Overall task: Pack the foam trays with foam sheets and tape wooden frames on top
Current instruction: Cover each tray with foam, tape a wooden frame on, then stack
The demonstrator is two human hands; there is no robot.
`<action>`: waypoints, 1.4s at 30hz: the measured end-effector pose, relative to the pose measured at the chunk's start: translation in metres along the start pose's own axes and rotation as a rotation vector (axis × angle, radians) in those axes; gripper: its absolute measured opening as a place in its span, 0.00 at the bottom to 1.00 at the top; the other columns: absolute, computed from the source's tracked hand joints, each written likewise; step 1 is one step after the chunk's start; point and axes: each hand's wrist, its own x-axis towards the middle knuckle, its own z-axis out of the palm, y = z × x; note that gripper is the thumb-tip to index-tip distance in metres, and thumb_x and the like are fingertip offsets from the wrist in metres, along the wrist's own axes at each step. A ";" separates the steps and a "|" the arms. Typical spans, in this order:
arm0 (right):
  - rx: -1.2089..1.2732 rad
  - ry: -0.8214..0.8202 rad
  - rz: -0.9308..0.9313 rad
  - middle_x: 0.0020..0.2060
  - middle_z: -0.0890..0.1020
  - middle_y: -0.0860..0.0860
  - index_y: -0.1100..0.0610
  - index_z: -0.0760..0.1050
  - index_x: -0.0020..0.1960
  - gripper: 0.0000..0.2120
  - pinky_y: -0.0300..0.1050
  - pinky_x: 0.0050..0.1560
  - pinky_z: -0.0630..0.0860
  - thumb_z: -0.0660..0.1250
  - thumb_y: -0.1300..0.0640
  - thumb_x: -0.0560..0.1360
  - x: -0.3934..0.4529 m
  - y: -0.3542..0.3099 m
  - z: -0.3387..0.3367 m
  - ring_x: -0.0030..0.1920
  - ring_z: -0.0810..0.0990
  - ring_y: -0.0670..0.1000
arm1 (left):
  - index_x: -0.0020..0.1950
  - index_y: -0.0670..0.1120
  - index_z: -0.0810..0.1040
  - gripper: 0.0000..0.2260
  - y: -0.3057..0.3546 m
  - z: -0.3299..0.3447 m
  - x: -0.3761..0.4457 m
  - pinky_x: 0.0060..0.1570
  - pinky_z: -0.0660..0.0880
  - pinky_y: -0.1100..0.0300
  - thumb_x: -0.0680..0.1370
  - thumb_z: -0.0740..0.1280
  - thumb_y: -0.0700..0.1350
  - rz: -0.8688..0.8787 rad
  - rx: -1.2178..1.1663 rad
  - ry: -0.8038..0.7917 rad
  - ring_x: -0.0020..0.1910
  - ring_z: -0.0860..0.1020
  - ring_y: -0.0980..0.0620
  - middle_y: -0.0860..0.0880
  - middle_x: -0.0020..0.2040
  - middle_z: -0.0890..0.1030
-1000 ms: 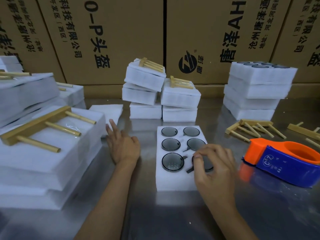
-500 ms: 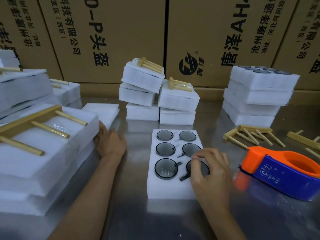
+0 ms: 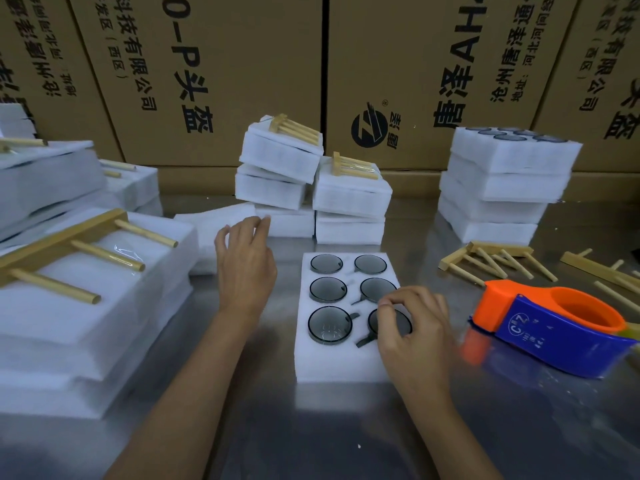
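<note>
A white foam tray (image 3: 332, 365) lies in front of me on the metal table, with several round dark lenses (image 3: 329, 323) in its pockets. My right hand (image 3: 415, 330) rests over the near right pocket, and its thumb and fingers pinch the lens there. My left hand (image 3: 246, 268) reaches to the far left of the tray. Its curled fingers grip the right edge of a thin foam sheet (image 3: 207, 233) on a small pile. Loose wooden frames (image 3: 491, 261) lie to the right of the tray.
An orange and blue tape dispenser (image 3: 554, 327) sits close to my right hand. Packed foam stacks with taped frames stand at the left (image 3: 86, 306) and the middle back (image 3: 311, 188). A stack of lens trays (image 3: 502, 188) is at the back right. Cardboard boxes (image 3: 225, 81) wall the rear.
My left hand has moved from the left stack's edge up and right to the foam sheet's edge. My right hand stays on the near right lens.
</note>
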 end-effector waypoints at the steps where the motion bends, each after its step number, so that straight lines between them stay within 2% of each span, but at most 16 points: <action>1: -0.001 -0.002 0.002 0.38 0.77 0.43 0.55 0.77 0.37 0.06 0.30 0.48 0.65 0.62 0.57 0.71 0.000 0.000 0.000 0.46 0.71 0.46 | 0.68 0.39 0.74 0.24 0.002 -0.001 0.001 0.68 0.64 0.41 0.72 0.65 0.30 -0.001 0.012 -0.020 0.61 0.74 0.39 0.39 0.61 0.77; 5: -0.015 0.002 0.010 0.38 0.77 0.44 0.55 0.77 0.37 0.05 0.29 0.48 0.65 0.64 0.60 0.70 -0.001 0.001 -0.001 0.45 0.71 0.47 | 0.79 0.43 0.56 0.36 -0.020 -0.001 -0.005 0.77 0.51 0.47 0.74 0.65 0.33 -0.223 0.126 -0.287 0.79 0.53 0.41 0.40 0.79 0.55; 7: -0.016 0.000 0.018 0.38 0.78 0.44 0.55 0.77 0.37 0.05 0.28 0.48 0.65 0.64 0.60 0.70 -0.002 0.001 -0.001 0.46 0.71 0.46 | 0.80 0.43 0.56 0.32 -0.034 0.000 -0.008 0.77 0.52 0.49 0.77 0.63 0.34 -0.267 0.153 -0.352 0.80 0.49 0.43 0.42 0.81 0.52; 12: -0.009 -0.002 0.013 0.38 0.77 0.44 0.54 0.77 0.37 0.05 0.28 0.48 0.65 0.64 0.60 0.70 -0.001 0.001 -0.001 0.46 0.71 0.46 | 0.73 0.42 0.71 0.22 -0.028 0.001 -0.005 0.74 0.60 0.46 0.79 0.63 0.34 -0.212 0.091 -0.276 0.73 0.68 0.40 0.41 0.72 0.72; 14: -0.011 0.002 0.011 0.38 0.77 0.44 0.55 0.77 0.37 0.05 0.28 0.48 0.64 0.64 0.60 0.70 -0.001 0.001 -0.001 0.45 0.71 0.47 | 0.68 0.42 0.76 0.19 -0.019 -0.002 -0.005 0.61 0.71 0.44 0.77 0.65 0.35 -0.154 0.052 -0.197 0.62 0.77 0.38 0.41 0.64 0.79; 16: -0.003 0.005 0.013 0.38 0.77 0.44 0.55 0.77 0.37 0.05 0.29 0.47 0.64 0.64 0.60 0.70 0.000 0.001 0.000 0.45 0.71 0.48 | 0.65 0.42 0.78 0.17 -0.008 -0.007 -0.002 0.50 0.72 0.45 0.76 0.66 0.36 -0.089 0.014 -0.115 0.53 0.79 0.37 0.42 0.58 0.82; 21: 0.035 0.010 0.028 0.38 0.78 0.45 0.56 0.78 0.37 0.05 0.29 0.47 0.65 0.64 0.58 0.70 0.001 0.003 0.000 0.45 0.72 0.48 | 0.60 0.45 0.82 0.14 0.041 -0.036 0.011 0.42 0.72 0.53 0.75 0.69 0.41 0.116 -0.182 -0.023 0.44 0.79 0.42 0.47 0.47 0.85; 24: 0.128 0.025 0.105 0.40 0.78 0.44 0.54 0.78 0.39 0.09 0.30 0.47 0.66 0.61 0.53 0.70 0.002 0.004 0.000 0.48 0.73 0.45 | 0.60 0.52 0.82 0.15 0.070 -0.060 0.012 0.39 0.72 0.57 0.74 0.67 0.47 0.192 -0.333 -0.238 0.46 0.79 0.46 0.48 0.42 0.83; 27: 0.328 0.062 0.272 0.44 0.81 0.45 0.51 0.80 0.42 0.09 0.30 0.47 0.69 0.61 0.52 0.72 0.005 0.006 -0.004 0.50 0.76 0.44 | 0.59 0.61 0.81 0.15 0.089 -0.073 0.010 0.46 0.76 0.55 0.73 0.66 0.51 0.293 -0.361 -0.555 0.51 0.78 0.52 0.53 0.49 0.82; 29: 0.432 0.107 0.400 0.45 0.82 0.47 0.51 0.80 0.44 0.12 0.38 0.50 0.73 0.58 0.51 0.73 0.008 0.009 -0.006 0.51 0.79 0.46 | 0.59 0.66 0.79 0.16 0.097 -0.080 0.010 0.50 0.76 0.55 0.72 0.66 0.54 0.301 -0.388 -0.682 0.51 0.76 0.56 0.56 0.53 0.81; 31: 0.482 0.129 0.512 0.43 0.83 0.46 0.51 0.80 0.45 0.15 0.45 0.50 0.75 0.56 0.48 0.73 0.011 0.012 -0.007 0.49 0.81 0.49 | 0.57 0.67 0.79 0.14 0.100 -0.082 0.010 0.53 0.75 0.58 0.72 0.70 0.57 0.294 -0.458 -0.764 0.52 0.75 0.60 0.60 0.55 0.80; 33: 0.587 0.131 0.680 0.43 0.85 0.47 0.53 0.81 0.46 0.17 0.45 0.46 0.74 0.57 0.46 0.74 0.014 0.014 -0.007 0.48 0.82 0.49 | 0.55 0.65 0.80 0.14 0.099 -0.085 0.011 0.52 0.75 0.60 0.70 0.73 0.60 0.293 -0.548 -0.925 0.51 0.74 0.62 0.63 0.55 0.79; 36: 0.690 0.151 0.854 0.45 0.86 0.50 0.55 0.82 0.48 0.14 0.42 0.46 0.74 0.59 0.51 0.78 0.020 0.019 -0.007 0.51 0.83 0.52 | 0.50 0.63 0.83 0.15 0.094 -0.088 0.016 0.47 0.71 0.64 0.68 0.71 0.67 0.235 -0.745 -1.117 0.52 0.76 0.65 0.65 0.53 0.80; 37: 0.696 0.151 0.871 0.47 0.86 0.50 0.54 0.82 0.48 0.13 0.42 0.47 0.74 0.59 0.52 0.78 0.021 0.019 -0.008 0.52 0.83 0.51 | 0.49 0.62 0.84 0.14 0.092 -0.085 0.017 0.46 0.70 0.65 0.69 0.70 0.67 0.171 -0.820 -1.055 0.52 0.77 0.64 0.65 0.53 0.81; 40: 0.703 0.117 0.882 0.52 0.85 0.50 0.51 0.82 0.50 0.13 0.43 0.51 0.74 0.59 0.53 0.78 0.021 0.017 -0.010 0.55 0.82 0.49 | 0.56 0.57 0.81 0.09 0.078 -0.062 0.022 0.52 0.72 0.64 0.77 0.69 0.55 -0.179 -0.872 -0.633 0.60 0.75 0.58 0.59 0.59 0.78; 42: 0.700 0.054 0.896 0.51 0.86 0.48 0.51 0.83 0.52 0.13 0.43 0.49 0.76 0.59 0.53 0.77 0.020 0.016 -0.012 0.53 0.83 0.47 | 0.69 0.54 0.72 0.20 0.067 -0.047 0.020 0.64 0.69 0.58 0.78 0.69 0.53 -0.416 -0.822 -0.594 0.69 0.69 0.52 0.53 0.69 0.71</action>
